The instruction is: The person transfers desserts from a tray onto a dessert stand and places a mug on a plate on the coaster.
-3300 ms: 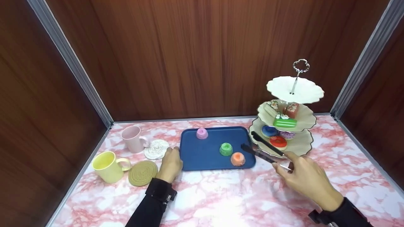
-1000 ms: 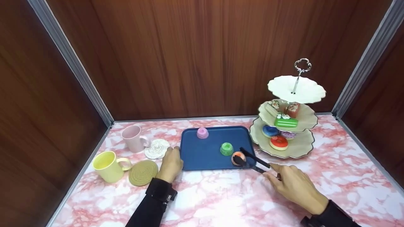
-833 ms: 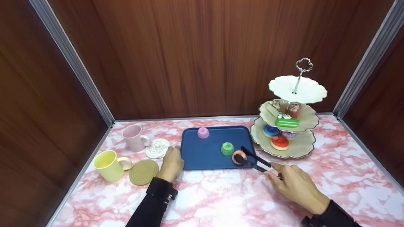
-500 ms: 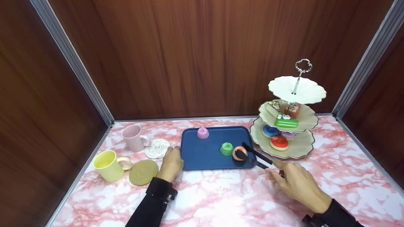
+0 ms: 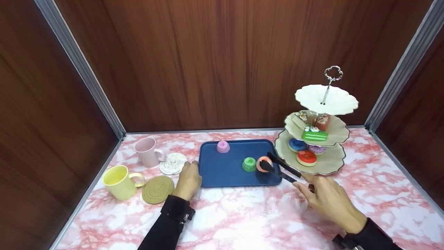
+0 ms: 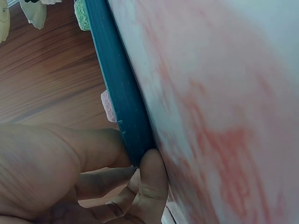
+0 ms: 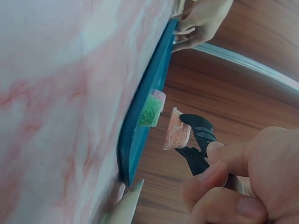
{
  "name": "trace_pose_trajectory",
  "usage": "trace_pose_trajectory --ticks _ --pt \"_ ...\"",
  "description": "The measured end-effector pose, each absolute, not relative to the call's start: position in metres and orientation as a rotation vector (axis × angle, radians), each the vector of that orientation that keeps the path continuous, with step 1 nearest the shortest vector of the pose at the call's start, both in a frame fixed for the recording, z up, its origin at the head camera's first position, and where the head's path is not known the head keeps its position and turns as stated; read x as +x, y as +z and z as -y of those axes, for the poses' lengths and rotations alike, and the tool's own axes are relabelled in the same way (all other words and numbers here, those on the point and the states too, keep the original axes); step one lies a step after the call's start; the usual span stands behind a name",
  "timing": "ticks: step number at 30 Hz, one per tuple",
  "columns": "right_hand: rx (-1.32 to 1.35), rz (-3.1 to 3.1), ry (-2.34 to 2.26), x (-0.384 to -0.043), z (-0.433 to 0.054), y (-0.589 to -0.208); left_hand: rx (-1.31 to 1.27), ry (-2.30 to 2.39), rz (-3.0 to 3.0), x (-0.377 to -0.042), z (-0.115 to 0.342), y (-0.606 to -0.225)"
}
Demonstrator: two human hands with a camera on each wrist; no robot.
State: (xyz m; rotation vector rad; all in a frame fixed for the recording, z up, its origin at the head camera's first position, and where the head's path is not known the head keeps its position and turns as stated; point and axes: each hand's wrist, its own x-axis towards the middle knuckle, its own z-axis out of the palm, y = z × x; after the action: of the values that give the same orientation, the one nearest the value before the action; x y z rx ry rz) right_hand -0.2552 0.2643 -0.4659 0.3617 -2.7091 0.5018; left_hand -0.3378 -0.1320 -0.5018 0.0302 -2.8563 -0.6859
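My left hand [image 5: 189, 181] pinches the left edge of the dark blue tray [image 5: 222, 172], with fingertips on both sides of its rim in the left wrist view. My right hand [image 5: 331, 199] grips a pair of black-tipped tongs [image 5: 288, 170]. Between the tong tips is a small orange cake [image 7: 178, 132], held up off the tray in the right wrist view. A green cake [image 5: 249, 164] sits on the tray just left of it in the head view. Farther back on the tray stands a pink cake [image 5: 223, 147].
A three-tier stand [image 5: 334, 161] rises right of the tray, bearing toy doughnuts [image 5: 307, 158] and cake pieces [image 5: 315, 135]; its top tier [image 5: 336, 100] is bare. At left are a pink mug [image 5: 147, 152], a yellow mug [image 5: 119, 184], a white coaster [image 5: 172, 163] and an olive coaster [image 5: 158, 190].
The tongs moved from beside the stand to the orange cake, closed round it and raised it off the tray. My left hand has stayed at the tray's edge.
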Motion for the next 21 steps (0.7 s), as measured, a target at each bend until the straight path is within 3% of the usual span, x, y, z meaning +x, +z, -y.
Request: trace_pose_trajectory --ticks 21 --pt "0.328 2.568 0.558 -0.256 -0.271 -0.443 0.043 -0.690 2.865 -0.339 0.132 -0.503"
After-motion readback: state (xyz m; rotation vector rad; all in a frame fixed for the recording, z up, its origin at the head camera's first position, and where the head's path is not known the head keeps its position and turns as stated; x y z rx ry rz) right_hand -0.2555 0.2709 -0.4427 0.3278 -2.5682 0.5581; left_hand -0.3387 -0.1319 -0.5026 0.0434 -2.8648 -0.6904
